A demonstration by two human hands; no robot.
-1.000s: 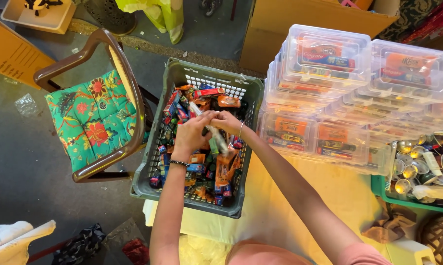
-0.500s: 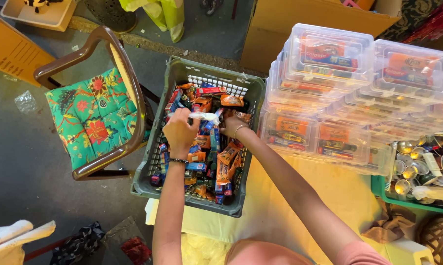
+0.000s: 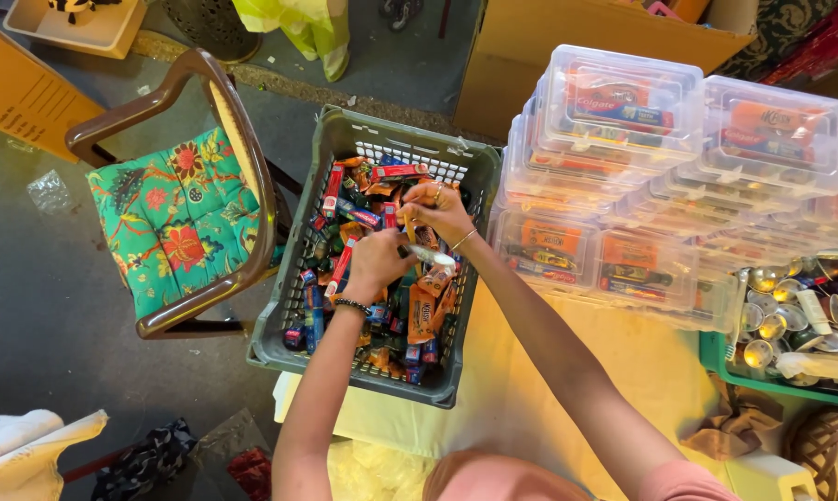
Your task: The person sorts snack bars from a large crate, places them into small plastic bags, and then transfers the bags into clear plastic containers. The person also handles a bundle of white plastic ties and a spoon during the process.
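Hands deep in grey crate (image 3: 363, 148) of small packets on the worktop: left hand (image 3: 374, 264) and right hand (image 3: 437, 209) both closed, fingers gripping one slim white tube (image 3: 430, 254) between them. Sorting step, seemingly mid-pick; next needs a clean lift clear of the pile.

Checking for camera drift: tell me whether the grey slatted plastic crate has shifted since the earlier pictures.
No. The grey slatted plastic crate sits as before between the wooden chair with the floral cushion and the stacked clear plastic boxes.

Crate (image 3: 280, 325) open from above, chair arm (image 3: 243, 167) crowding left, stacked clear boxes (image 3: 623, 186) walling right
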